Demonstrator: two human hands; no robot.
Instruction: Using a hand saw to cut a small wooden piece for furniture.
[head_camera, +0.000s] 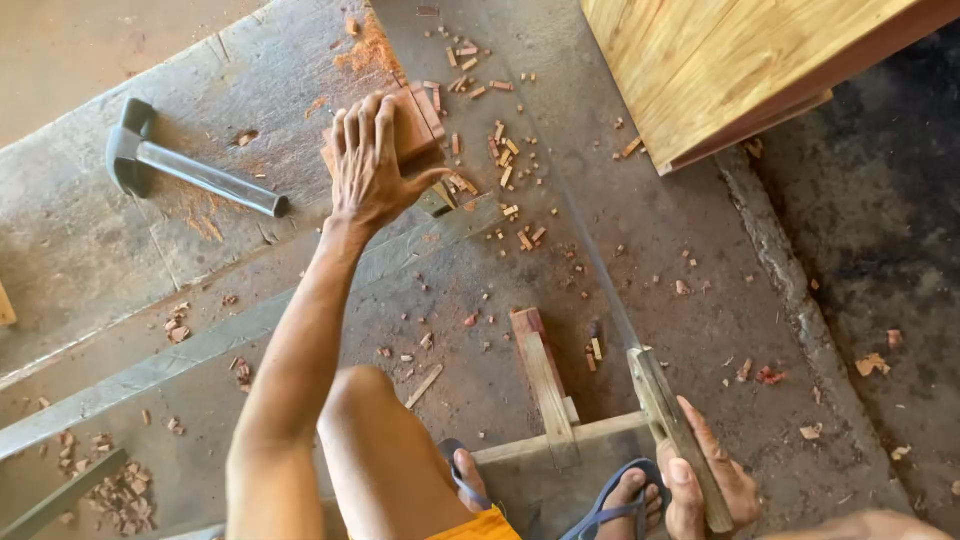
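Right hand (708, 478) nearest, fingers wrapped round worn wooden handle of long handsaw (668, 420). Left hand (368, 165) flat, fingers together, pressing reddish wooden block (415, 125) on bench; grey metal hammer (185, 165) well apart.

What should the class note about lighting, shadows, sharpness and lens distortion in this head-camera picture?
Head view: warm, even daylight, no hard glare; the hammer casts only a soft shadow; the left hand on the reddish wood block and the scattered chips are sharp; the right hand gripping the long blade's handle is cut by the lower edge; the dark ground at right loses detail; straight edges show wide-angle slant.
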